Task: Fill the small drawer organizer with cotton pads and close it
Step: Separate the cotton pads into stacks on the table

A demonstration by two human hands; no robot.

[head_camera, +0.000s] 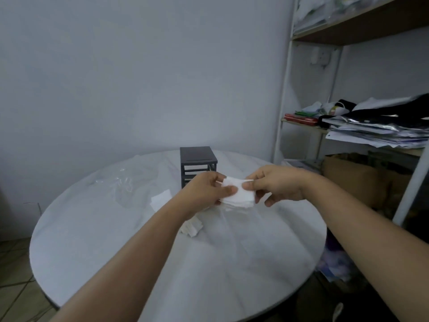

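Here, loose cotton pads [191,227] lie nearest on the round table [92,240]; above them the left hand [207,190] and right hand [277,185] each pinch one end of a pad stack [240,196], and the dark drawer organizer [198,159] stands just beyond the left hand, the nearer one

Both hands over round white table [232,263]. Left hand [205,189] and right hand [276,185] pinch a stack of cotton pads [239,195]. Dark drawer organizer [197,162] just behind.
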